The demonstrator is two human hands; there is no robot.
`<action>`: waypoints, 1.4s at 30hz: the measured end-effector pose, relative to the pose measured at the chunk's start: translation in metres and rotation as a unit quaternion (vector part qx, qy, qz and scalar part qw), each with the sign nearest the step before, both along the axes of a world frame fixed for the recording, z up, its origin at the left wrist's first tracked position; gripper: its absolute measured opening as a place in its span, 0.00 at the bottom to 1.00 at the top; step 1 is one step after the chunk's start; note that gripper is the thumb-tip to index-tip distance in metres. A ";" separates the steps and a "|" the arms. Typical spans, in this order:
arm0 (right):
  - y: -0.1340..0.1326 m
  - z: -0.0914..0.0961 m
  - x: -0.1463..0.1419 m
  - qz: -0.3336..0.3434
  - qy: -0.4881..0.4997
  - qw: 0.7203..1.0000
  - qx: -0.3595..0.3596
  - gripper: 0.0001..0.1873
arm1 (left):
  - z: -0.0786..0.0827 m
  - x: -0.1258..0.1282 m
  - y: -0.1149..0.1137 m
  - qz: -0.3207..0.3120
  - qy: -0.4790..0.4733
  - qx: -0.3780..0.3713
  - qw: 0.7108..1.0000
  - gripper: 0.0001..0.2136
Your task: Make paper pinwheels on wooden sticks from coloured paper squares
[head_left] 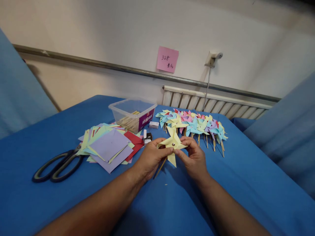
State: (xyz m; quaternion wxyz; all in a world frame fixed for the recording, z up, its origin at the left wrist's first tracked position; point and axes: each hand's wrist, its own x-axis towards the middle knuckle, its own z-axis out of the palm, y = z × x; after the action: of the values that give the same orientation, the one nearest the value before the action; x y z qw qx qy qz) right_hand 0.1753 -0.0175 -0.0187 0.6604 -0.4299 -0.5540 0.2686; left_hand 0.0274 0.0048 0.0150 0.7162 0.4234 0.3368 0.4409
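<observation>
A pale yellow paper pinwheel [171,141] with a shiny pin at its centre is held up between both hands, over the blue-covered table [248,183]. My left hand [152,158] grips it from the left, thumb close to the pin. Its thin wooden stick [160,168] slants down beside that hand. My right hand [194,156] pinches the right side of the pinwheel between thumb and fingers. Behind the hands lies a crowd of finished-looking pinwheels [193,126] in several colours, their sticks pointing toward me.
Left of my hands lies a loose stack of coloured paper squares [109,144], partly over black-handled scissors [59,165]. A clear plastic tub [123,113] holds wooden sticks. Near it are a small white box [154,125] and a small dark container [148,137]. A radiator [192,98] lines the wall.
</observation>
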 end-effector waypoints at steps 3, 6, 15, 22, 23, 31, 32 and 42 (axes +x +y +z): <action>-0.003 0.004 -0.002 0.041 0.028 0.998 -0.039 0.06 | 0.000 0.000 0.002 0.019 0.009 0.014 1.000 0.14; -0.006 0.007 -0.005 0.070 0.086 0.989 -0.094 0.05 | 0.002 0.000 0.003 0.050 0.063 0.050 0.996 0.13; -0.005 0.009 -0.006 0.136 0.186 0.957 -0.175 0.04 | 0.007 0.000 0.001 0.058 0.160 0.107 0.980 0.13; -0.008 0.014 -0.004 0.213 0.262 0.916 -0.215 0.07 | 0.001 -0.001 0.005 0.030 0.131 0.086 0.987 0.13; -0.007 0.014 -0.004 0.209 0.259 0.919 -0.212 0.07 | 0.001 -0.001 0.005 0.031 0.122 0.079 0.989 0.13; -0.005 0.013 -0.006 0.119 0.190 0.965 -0.139 0.13 | 0.004 -0.001 0.001 0.030 -0.023 -0.005 0.999 0.14; -0.005 0.013 -0.007 0.110 0.182 0.968 -0.134 0.14 | 0.005 -0.001 0.001 0.027 -0.030 -0.011 0.999 0.15; -0.004 0.014 -0.008 0.087 0.148 0.980 -0.097 0.17 | 0.012 -0.001 0.000 0.012 -0.082 -0.064 0.995 0.15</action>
State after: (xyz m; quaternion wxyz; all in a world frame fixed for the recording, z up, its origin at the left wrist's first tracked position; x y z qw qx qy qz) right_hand 0.1674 -0.0219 -0.0049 0.6648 -0.3974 -0.4565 0.4379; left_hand 0.0268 0.0046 0.0274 0.7617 0.3356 0.3096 0.4598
